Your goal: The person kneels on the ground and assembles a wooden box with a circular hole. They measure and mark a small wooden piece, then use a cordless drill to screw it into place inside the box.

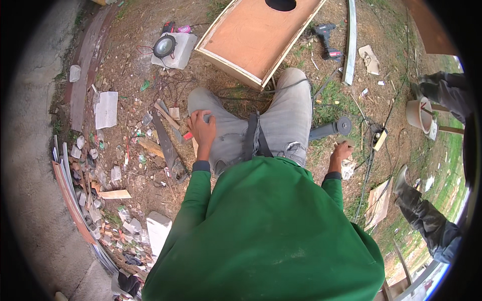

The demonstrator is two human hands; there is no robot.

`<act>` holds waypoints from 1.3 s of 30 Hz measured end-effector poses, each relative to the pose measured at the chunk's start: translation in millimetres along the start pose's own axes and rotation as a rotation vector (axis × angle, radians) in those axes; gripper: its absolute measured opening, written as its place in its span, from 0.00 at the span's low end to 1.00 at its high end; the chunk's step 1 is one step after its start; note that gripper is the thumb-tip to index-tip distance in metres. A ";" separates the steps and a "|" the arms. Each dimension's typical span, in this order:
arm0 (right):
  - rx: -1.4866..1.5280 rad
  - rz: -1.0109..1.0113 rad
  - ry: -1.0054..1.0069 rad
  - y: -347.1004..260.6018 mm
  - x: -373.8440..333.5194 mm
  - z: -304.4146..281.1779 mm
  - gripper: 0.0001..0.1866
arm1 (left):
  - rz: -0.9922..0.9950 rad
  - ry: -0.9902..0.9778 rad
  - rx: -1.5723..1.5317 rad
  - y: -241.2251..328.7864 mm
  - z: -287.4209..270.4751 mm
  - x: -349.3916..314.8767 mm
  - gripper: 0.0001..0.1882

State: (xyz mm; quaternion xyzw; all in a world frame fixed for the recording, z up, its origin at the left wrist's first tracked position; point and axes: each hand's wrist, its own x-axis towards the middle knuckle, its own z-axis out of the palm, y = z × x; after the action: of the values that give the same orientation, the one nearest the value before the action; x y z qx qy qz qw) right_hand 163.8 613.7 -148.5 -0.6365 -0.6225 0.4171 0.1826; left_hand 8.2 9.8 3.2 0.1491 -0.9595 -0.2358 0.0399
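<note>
My left hand (202,131) rests by my left knee with its fingers curled. A small grey thing (207,118) shows between thumb and forefinger, too little of it to name. Something red (188,135) sticks out beside that hand, close to a hand saw (168,145) on the ground. Out to the right, low over the ground, my right hand (342,151) pinches a small flat tan piece (347,142). Just beyond it lies an angle grinder (324,131) with its disc facing up. A plywood box (246,42) with a round hole stands in front of my knees.
A round speaker (164,46) sits on a white block (185,50) at the far left. A cordless drill (327,41) lies right of the box, near a long metal strip (350,45). Cables, rubble and a bucket (419,114) surround me. Other people's legs (424,213) show at right.
</note>
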 end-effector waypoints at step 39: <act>-0.673 -0.285 -1.182 -209.7 -194.1 313.6 0.09 | 0.674 -0.132 0.023 223.0 -12.9 98.7 0.14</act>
State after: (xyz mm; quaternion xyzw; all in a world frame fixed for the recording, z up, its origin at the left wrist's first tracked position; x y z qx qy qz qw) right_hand -184.4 373.5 -115.5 -0.2368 -0.7906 0.4500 -0.3413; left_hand -143.6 162.4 118.8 -0.1914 -0.9579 -0.2076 0.0518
